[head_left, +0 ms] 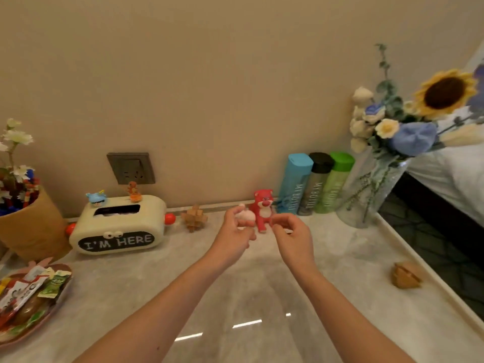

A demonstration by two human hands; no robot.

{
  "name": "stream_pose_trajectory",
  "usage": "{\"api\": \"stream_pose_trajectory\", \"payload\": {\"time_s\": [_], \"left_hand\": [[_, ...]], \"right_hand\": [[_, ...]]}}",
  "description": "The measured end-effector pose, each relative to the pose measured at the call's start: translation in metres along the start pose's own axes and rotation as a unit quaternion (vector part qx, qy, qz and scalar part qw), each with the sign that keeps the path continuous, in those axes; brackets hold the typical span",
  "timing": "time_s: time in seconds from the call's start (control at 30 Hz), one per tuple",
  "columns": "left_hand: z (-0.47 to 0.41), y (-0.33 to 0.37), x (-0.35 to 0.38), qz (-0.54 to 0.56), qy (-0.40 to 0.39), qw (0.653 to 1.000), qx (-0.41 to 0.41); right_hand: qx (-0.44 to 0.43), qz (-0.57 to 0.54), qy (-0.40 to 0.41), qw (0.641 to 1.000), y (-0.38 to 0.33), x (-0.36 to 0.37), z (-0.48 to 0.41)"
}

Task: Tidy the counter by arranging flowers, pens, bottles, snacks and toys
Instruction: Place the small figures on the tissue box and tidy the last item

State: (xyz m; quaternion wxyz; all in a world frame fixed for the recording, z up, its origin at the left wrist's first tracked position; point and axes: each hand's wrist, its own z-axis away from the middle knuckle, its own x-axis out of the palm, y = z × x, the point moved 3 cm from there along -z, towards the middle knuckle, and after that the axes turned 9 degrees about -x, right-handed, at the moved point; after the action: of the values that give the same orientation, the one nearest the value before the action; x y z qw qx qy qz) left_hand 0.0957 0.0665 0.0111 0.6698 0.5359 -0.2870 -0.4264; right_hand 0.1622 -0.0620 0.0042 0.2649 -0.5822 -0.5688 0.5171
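While three upright bottles (314, 184) line the wall beside a glass vase of flowers (387, 142), a red bear figurine (263, 209) stands upright facing the camera, just behind both hands. The left hand (235, 231) grasps a small pale pink toy (245, 215) above the marble counter (131, 289); which way it points is unclear. The right hand (292, 233) hangs loosely curled, holding nothing.

Home, looks like a bedroom: my counter (262, 297) runs along a beige wall with a socket (131, 168), and a bed (450, 174) with white bedding sits just right of it. Decor fits: flower vase (366, 195), tissue box (117, 226), snack plate (31, 334).
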Motion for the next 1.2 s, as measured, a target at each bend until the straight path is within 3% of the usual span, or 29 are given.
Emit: {"api": "stream_pose_trajectory", "payload": {"time_s": [0.43,0.7,0.93,1.07,1.2], "left_hand": [[0.016,-0.006,0.227,-0.066,-0.129,0.989,-0.03],[0.02,-0.032,0.295,-0.113,-0.154,0.978,-0.08],[0.012,-0.058,0.315,-0.13,-0.124,0.977,-0.111],[0.006,-0.057,0.305,-0.122,-0.096,0.984,-0.091],[-0.001,-0.045,0.272,-0.119,-0.047,0.99,-0.052]], "right_hand": [[0.054,0.128,0.099,0.985,0.081,-0.218,0.014],[0.094,0.202,-0.014,0.975,0.131,-0.267,0.013],[0.101,0.219,-0.072,0.968,0.152,-0.266,0.016],[0.142,0.089,-0.066,0.984,0.148,-0.251,0.006],[0.202,-0.071,-0.079,0.974,0.125,-0.208,-0.006]]}}
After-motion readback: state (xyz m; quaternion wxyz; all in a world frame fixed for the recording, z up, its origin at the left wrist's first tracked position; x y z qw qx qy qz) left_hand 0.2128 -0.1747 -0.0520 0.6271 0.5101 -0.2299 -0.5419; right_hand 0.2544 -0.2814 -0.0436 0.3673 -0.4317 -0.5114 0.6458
